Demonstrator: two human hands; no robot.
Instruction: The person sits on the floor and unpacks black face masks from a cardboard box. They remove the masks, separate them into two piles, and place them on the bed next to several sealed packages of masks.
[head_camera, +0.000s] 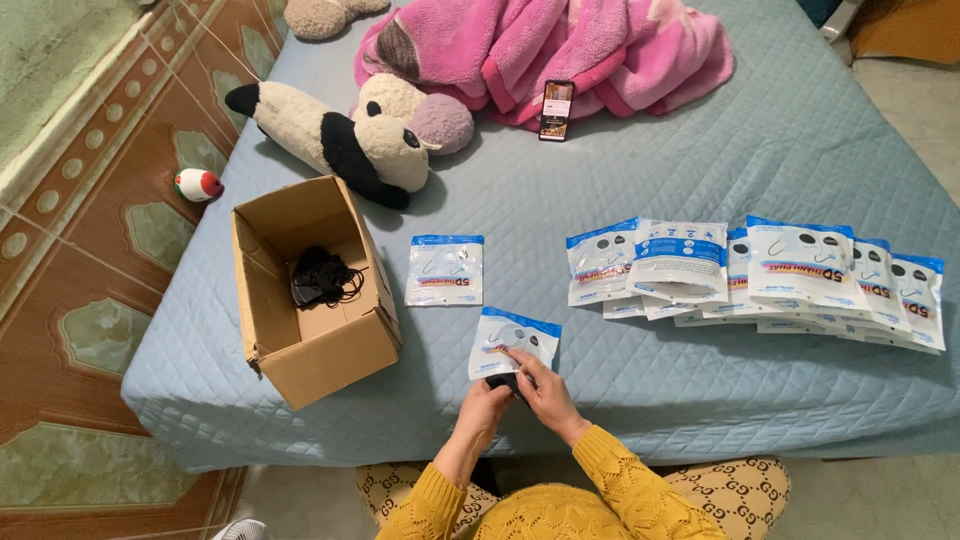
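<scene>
A small red, white and green ball (198, 184) is lying on the patterned floor tiles at far left, just beside the bed (700, 150) and its pale blue quilted cover. An open cardboard box (312, 292) is sitting near the bed's left front corner, with a tangle of black masks (322, 277) resting inside it. Behind the box, a black-and-cream plush toy (345, 135) is sprawling on the cover. One flat white-and-blue pouch (445, 270) is lying alone just right of the box. At the front edge, a person in a yellow knit sleeve is working on another pouch (515, 342): the left hand (484, 404) is clasping a dark item at the pouch's lower end, while the right hand (540, 388) is pressing its fingers on the pouch's face; whether it is gripping anything cannot be told. Farther back, a phone (556, 110) is leaning against a heap of pink blanket (560, 50). To the right, an overlapping row of matching pouches (760, 275) is stretching across the cover.
</scene>
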